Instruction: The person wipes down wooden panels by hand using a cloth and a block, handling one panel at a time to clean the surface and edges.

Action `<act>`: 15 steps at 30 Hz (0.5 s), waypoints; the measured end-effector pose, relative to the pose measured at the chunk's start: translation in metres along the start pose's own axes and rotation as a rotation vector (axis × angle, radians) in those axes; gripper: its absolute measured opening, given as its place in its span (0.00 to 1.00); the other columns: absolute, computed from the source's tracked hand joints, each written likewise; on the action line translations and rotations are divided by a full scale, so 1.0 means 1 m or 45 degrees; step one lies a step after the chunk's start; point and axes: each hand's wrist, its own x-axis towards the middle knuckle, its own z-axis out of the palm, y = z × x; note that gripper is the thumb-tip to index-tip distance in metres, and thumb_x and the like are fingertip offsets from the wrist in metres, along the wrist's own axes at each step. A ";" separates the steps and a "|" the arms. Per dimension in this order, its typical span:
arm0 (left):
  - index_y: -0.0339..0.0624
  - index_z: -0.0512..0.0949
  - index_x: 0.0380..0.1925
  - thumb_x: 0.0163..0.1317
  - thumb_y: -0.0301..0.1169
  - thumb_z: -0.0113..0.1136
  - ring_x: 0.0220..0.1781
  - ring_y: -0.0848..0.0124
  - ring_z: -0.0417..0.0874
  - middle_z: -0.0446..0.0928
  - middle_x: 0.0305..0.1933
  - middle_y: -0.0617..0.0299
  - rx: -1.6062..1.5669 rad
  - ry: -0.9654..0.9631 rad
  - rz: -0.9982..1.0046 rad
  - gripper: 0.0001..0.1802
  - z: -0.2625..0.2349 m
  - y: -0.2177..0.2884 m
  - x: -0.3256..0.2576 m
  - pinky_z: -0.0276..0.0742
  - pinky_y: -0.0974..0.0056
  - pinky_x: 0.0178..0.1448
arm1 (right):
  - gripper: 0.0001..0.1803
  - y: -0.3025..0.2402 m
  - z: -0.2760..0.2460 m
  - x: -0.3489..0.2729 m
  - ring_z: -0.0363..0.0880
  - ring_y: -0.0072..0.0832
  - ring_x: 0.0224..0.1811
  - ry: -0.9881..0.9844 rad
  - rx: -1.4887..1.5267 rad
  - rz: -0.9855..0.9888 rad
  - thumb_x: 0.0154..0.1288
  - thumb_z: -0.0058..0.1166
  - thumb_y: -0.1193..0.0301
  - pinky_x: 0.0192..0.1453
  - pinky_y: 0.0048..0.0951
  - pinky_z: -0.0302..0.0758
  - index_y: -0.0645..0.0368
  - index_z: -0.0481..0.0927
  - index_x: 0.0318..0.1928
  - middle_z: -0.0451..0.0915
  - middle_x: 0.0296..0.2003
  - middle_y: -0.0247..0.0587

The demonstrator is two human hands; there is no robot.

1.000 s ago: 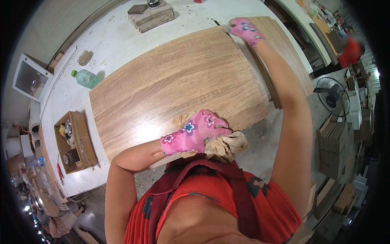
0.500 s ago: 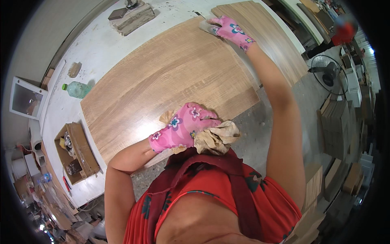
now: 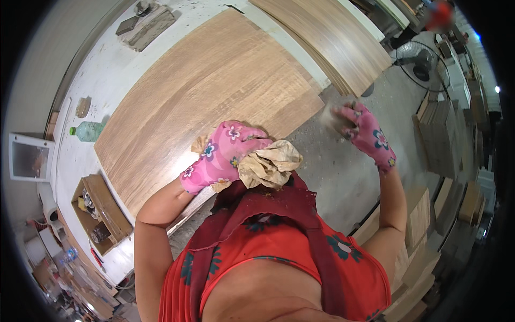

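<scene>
A wood-grain panel (image 3: 214, 91) lies on the white table. At its near edge my left hand (image 3: 225, 153), in a pink flowered glove, is closed on a crumpled beige rag (image 3: 272, 163). The rag bulges out at the finger side, and smaller bits of cloth show at the back of the hand. My right hand (image 3: 367, 129), gloved alike, is held off the panel's right corner, above the grey floor. Its fingers are curled around a pale, flattish thing (image 3: 335, 115), too smeared by motion to name.
More wood-grain panels (image 3: 327, 37) are stacked at the far right. On the table's left are a green-capped bottle (image 3: 88, 131), a cardboard box (image 3: 110, 212) of odds and ends and a block (image 3: 146, 27). A fan (image 3: 422, 64) and a person in red (image 3: 440, 15) are beyond.
My right hand has come back from the panel's far edge, toward me and to the right, off the panel, with the pale thing. My left hand stays on the rag; the view has shifted slightly.
</scene>
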 end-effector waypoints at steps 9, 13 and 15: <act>0.43 0.78 0.45 0.27 0.36 0.70 0.42 0.63 0.81 0.79 0.44 0.60 0.195 -0.068 0.037 0.35 -0.006 -0.017 0.023 0.76 0.61 0.46 | 0.26 0.036 0.050 -0.009 0.73 0.38 0.50 0.690 0.448 0.132 0.54 0.55 0.75 0.58 0.32 0.69 0.51 0.76 0.57 0.75 0.43 0.46; 0.39 0.74 0.52 0.51 0.40 0.67 0.53 0.67 0.77 0.76 0.52 0.60 -0.886 0.086 -0.756 0.29 -0.011 -0.027 -0.001 0.71 0.58 0.60 | 0.27 0.020 0.083 0.033 0.71 0.40 0.52 0.927 0.260 0.129 0.52 0.56 0.73 0.60 0.36 0.68 0.50 0.76 0.57 0.74 0.46 0.47; 0.35 0.73 0.52 0.58 0.35 0.63 0.46 0.69 0.80 0.77 0.50 0.57 -0.597 0.547 -0.951 0.23 -0.028 -0.053 -0.042 0.78 0.62 0.52 | 0.28 0.016 0.095 0.041 0.70 0.41 0.54 1.029 0.073 0.109 0.51 0.57 0.73 0.61 0.38 0.66 0.50 0.75 0.57 0.73 0.49 0.47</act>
